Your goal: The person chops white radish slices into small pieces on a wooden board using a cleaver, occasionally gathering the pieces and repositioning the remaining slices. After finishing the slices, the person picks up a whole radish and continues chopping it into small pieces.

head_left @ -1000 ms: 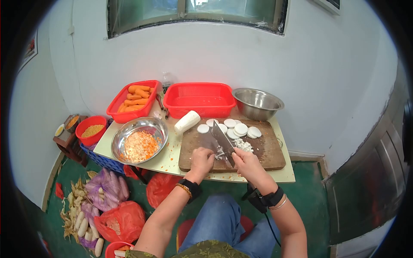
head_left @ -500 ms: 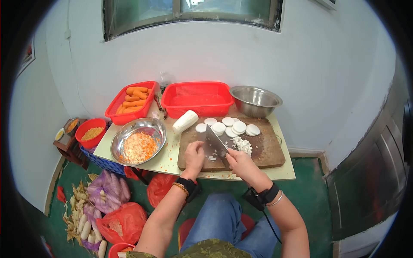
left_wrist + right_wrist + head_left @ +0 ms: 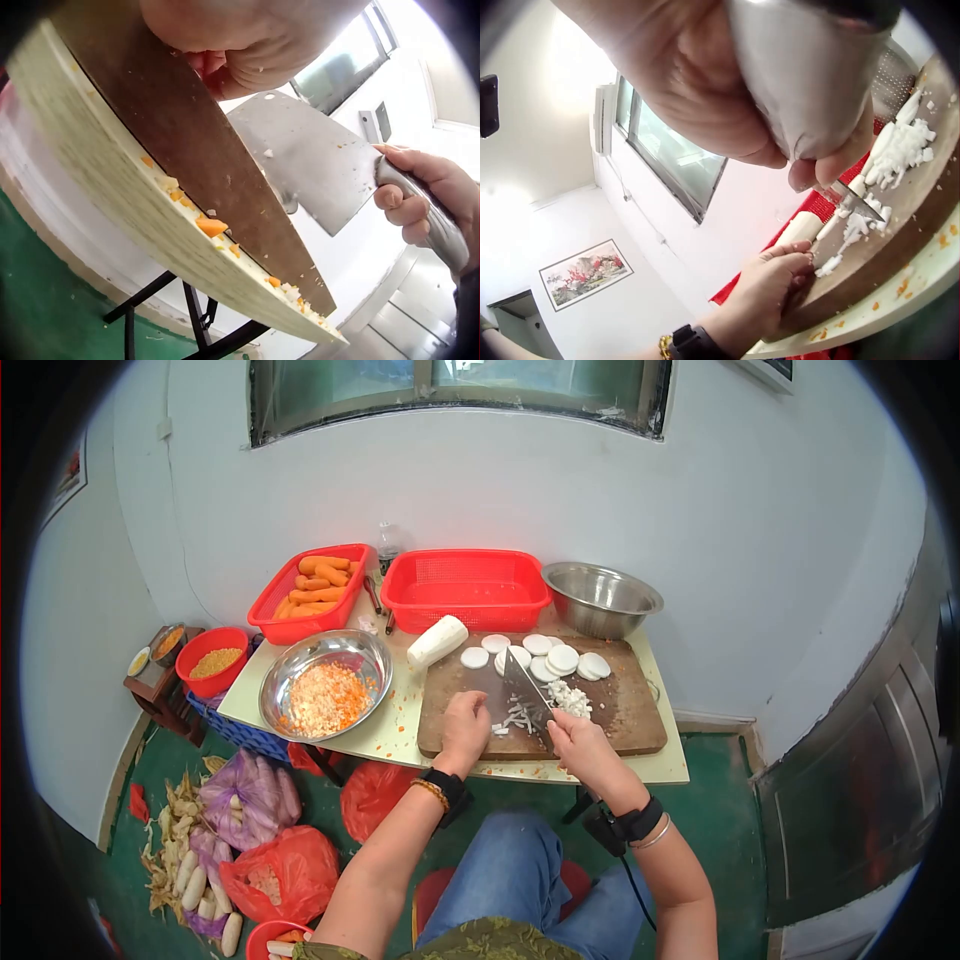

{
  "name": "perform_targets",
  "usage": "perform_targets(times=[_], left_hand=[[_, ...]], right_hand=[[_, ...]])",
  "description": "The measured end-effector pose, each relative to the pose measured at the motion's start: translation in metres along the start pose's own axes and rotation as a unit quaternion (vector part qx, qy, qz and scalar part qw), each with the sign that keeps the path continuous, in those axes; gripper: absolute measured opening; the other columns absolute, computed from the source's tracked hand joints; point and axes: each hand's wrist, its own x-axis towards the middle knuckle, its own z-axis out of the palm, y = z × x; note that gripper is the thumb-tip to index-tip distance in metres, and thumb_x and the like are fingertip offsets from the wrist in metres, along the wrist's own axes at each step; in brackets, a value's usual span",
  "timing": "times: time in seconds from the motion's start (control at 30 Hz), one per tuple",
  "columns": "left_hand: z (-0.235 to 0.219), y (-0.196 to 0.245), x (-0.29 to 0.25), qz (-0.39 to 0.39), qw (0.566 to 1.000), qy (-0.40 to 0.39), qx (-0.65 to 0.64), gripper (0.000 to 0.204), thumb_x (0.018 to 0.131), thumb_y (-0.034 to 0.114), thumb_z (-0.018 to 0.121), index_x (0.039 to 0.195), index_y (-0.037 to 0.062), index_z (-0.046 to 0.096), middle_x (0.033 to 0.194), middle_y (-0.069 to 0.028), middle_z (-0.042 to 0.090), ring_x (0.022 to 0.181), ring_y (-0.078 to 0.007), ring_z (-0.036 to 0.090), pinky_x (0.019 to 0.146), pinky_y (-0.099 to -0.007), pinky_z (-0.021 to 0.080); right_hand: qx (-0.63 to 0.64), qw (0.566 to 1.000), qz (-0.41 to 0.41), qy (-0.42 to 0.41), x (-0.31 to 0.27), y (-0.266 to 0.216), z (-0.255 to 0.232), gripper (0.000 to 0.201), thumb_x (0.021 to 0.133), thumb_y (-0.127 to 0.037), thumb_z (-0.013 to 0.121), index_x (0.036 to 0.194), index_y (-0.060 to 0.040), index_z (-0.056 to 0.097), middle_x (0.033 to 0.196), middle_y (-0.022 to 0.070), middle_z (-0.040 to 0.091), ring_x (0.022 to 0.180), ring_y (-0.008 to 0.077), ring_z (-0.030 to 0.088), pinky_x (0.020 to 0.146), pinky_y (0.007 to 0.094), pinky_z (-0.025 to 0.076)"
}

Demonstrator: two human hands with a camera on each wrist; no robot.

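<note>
Taking the thick brown wooden board (image 3: pixel 640 725) as a dial with twelve toward the wall, the right hand (image 3: pixel 588 752) at five o'clock is wrapped round the metal handle of a broad steel cleaver (image 3: pixel 307 157), likely for firm control of its blade. The left hand (image 3: pixel 464 726) lies at eight with fingers bent, probably clear of the edge; whether it pinches anything, I cannot tell. Thin white strips (image 3: pixel 519 716) lie between the hands, and a finely diced white heap (image 3: pixel 570 700) sits at three, near centre. Round white slices (image 3: pixel 562 659) spread from eleven to one, seemingly within reach. A peeled white root (image 3: pixel 437 642) lies at ten, a shiny steel bowl of orange and white bits (image 3: pixel 327 700) at nine. Orange crumbs dot the pale green tabletop (image 3: pixel 403 732); the room has white walls (image 3: pixel 450 490), a window (image 3: pixel 540 395) at twelve and a green floor (image 3: pixel 715 820).
</note>
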Motion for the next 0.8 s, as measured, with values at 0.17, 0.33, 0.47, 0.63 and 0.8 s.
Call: perform_targets(times=[0.17,0.33,0.47,0.63,0.8], left_hand=[[0.001,0.001,0.004,0.013,0.999,-0.033,-0.005,0.016,0.082,0.001,0.057,0.094,-0.0021,0.066,0.09,-0.0195,0.063,0.089,-0.0354,0.062,0.08,-0.0415,0.05],[0.001,-0.002,0.001,0.033,0.999,0.001,-0.011,0.013,0.081,0.002,0.06,0.093,-0.001,0.066,0.087,-0.0164,0.064,0.078,-0.0293,0.064,0.072,-0.0368,0.051],[0.002,0.001,-0.002,0.033,0.999,0.018,-0.021,0.013,0.081,0.001,0.059,0.092,-0.001,0.066,0.086,-0.0162,0.064,0.077,-0.029,0.064,0.071,-0.0363,0.051],[-0.002,0.002,-0.001,0.04,0.999,0.016,-0.018,0.014,0.08,0.0,0.058,0.091,-0.0016,0.066,0.087,-0.0177,0.064,0.08,-0.0319,0.063,0.073,-0.0388,0.051],[-0.004,0.007,-0.003,0.017,1.0,-0.001,-0.021,0.013,0.08,-0.002,0.057,0.09,-0.0015,0.065,0.086,-0.0182,0.063,0.082,-0.0335,0.062,0.074,-0.0398,0.051]], right_hand=[[0.094,0.992,0.077,-0.03,-0.004,-0.012,-0.015,0.036,0.098,-0.022,0.052,0.127,0.0001,0.056,0.067,0.0013,0.057,0.054,0.0075,0.054,0.05,0.0242,0.048],[0.126,0.989,0.078,-0.003,-0.011,-0.029,-0.032,0.038,0.098,-0.022,0.052,0.128,0.0012,0.055,0.068,-0.0008,0.056,0.055,0.0057,0.053,0.049,0.022,0.047],[0.088,0.995,0.04,-0.017,-0.012,-0.028,-0.03,0.037,0.098,-0.022,0.053,0.127,0.0016,0.056,0.069,-0.0003,0.056,0.055,0.006,0.053,0.049,0.0231,0.046],[0.001,1.0,-0.005,-0.019,-0.009,-0.013,-0.014,0.027,0.095,-0.02,0.056,0.114,0.0001,0.058,0.07,0.0113,0.058,0.06,0.0203,0.055,0.055,0.0337,0.047],[-0.006,0.999,-0.046,-0.004,-0.007,-0.017,-0.032,0.019,0.093,-0.019,0.058,0.096,0.0,0.058,0.074,0.0235,0.058,0.07,0.0403,0.058,0.064,0.0429,0.046]])
